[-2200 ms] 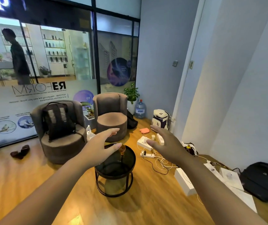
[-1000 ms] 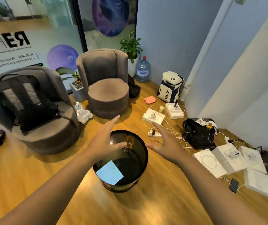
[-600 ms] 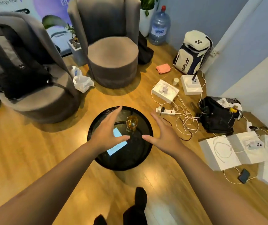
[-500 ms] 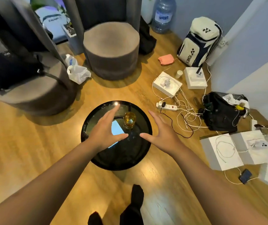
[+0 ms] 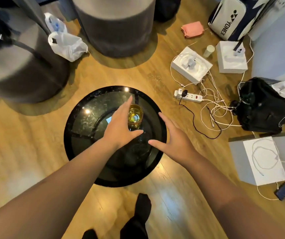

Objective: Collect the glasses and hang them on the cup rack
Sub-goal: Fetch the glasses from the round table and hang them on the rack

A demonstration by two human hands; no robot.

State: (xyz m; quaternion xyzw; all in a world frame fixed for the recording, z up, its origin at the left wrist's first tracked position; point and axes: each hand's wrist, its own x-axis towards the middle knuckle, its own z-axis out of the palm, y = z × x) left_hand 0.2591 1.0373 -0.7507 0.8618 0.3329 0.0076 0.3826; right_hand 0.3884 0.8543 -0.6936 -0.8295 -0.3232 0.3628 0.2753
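Note:
An amber glass (image 5: 135,117) stands upright on a round black glass table (image 5: 86,123) near its middle. My left hand (image 5: 121,125) is open and hovers just left of the glass, fingers stretched past it and thumb curling below it. My right hand (image 5: 174,140) is open too, a short way to the right of the glass and nearer to me. Neither hand holds anything. No cup rack shows in this view.
Two grey round armchairs (image 5: 119,26) (image 5: 17,69) stand beyond the table, a white plastic bag (image 5: 67,44) between them. White boxes (image 5: 191,64), a power strip (image 5: 188,96), tangled cables, a black bag (image 5: 260,107) and a phone (image 5: 283,190) lie on the wood floor at right.
The view has tilted down from the room to straight above the table. Both hands have come down and closer to the glass, the left one now beside it.

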